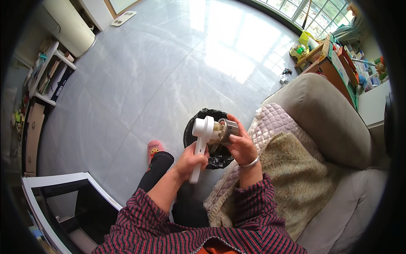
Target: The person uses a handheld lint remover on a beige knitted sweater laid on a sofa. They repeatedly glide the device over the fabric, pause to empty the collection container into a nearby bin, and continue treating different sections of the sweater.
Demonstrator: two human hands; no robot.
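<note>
My left hand [193,159] is closed around the handle of a white handheld vacuum cleaner [204,130], whose round body points up. My right hand [241,139] holds its clear dust cup [229,130], drawn partly off the body at the right. Greyish, fluffy dust [221,131] shows between the body and the cup. Both parts are over a trash bin lined with a black plastic bag [219,161]. The bin's inside is mostly hidden by my hands and the vacuum.
A grey sofa [317,117] with a quilted cover and a knitted blanket [295,177] lies close on the right. A white-framed, dark-topped table [57,179] stands at lower left. My pink slipper [155,149] is on the tiled floor left of the bin.
</note>
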